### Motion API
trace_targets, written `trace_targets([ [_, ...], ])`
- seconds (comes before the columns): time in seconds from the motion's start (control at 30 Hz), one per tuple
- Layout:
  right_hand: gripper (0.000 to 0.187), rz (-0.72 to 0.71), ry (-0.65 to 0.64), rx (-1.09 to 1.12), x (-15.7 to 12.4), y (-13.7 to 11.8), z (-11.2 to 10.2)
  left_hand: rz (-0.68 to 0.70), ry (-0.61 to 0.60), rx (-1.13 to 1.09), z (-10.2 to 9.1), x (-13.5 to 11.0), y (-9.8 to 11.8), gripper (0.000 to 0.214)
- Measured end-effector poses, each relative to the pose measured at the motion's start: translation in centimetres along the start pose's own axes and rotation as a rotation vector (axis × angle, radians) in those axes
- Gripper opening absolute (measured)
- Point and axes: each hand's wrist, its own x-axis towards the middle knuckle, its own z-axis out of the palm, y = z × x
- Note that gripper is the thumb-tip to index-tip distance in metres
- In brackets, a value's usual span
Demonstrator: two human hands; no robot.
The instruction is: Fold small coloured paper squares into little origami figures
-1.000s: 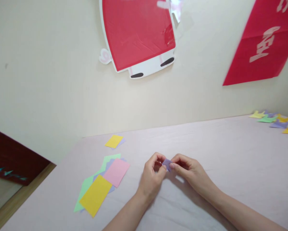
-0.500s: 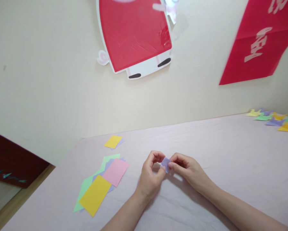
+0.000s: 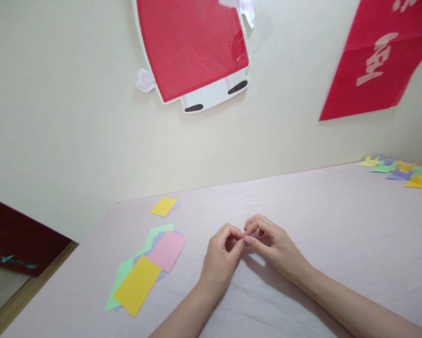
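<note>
Between my fingertips is a small folded piece of purple paper (image 3: 256, 236), mostly hidden and seen nearly edge-on. My left hand (image 3: 220, 256) pinches its left side with thumb and forefinger. On the other side, my right hand (image 3: 280, 246) grips it with thumb and curled fingers, the fingertips of both hands almost touching. Both hands are just over the pale bedsheet-like cloth (image 3: 288, 310). Left of my left hand lie flat sheets of paper: a yellow sheet (image 3: 137, 286), a pink sheet (image 3: 168, 251), and green and purple ones partly underneath.
Farther back is a smaller yellow sheet (image 3: 164, 206) over a purple one. Several folded paper shapes (image 3: 400, 174) in yellow, green, purple and orange stand at the far right by the wall (image 3: 232, 150). The cloth-covered surface's left edge drops toward the floor.
The purple paper has turned from showing its flat face to nearly edge-on. My right hand's fingers have risen and curl over it; my left hand stays pinched on it. The view has shifted slightly.
</note>
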Motion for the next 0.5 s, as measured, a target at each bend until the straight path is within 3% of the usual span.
trace_targets([
  [0.33, 0.005, -0.054, 0.013, -0.19, 0.12, -0.1, -0.74, -0.044, 0.029, -0.014, -0.1, 0.0, 0.11, 0.005],
  [0.5, 0.007, 0.061, -0.028, -0.185, 0.22, -0.26, -1.04, -0.085, 0.033, -0.046, -0.24, -0.01, -0.12, 0.005],
])
